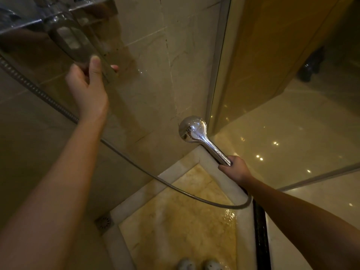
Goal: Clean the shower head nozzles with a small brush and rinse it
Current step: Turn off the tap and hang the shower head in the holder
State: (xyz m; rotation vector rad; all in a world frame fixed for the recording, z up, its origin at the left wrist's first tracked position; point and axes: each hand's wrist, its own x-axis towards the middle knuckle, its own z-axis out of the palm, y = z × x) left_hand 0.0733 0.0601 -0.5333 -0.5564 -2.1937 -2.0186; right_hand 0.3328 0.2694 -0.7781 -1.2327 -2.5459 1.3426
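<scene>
The chrome shower head (191, 128) points away from me toward the wall corner, its nozzle face hidden. My right hand (234, 168) grips its handle low at the right. A metal hose (124, 156) loops from the handle up to the left edge. My left hand (87, 88) is raised at the upper left, thumb and fingers closed on the long chrome lever (78, 39) of the wall mixer. No brush is in view.
Beige tiled walls meet in a corner ahead. A glass panel with a metal frame (218, 65) stands to the right. Below lie the wet shower tray (185, 221), a floor drain (104, 223) and my slippers (198, 265) at the bottom edge.
</scene>
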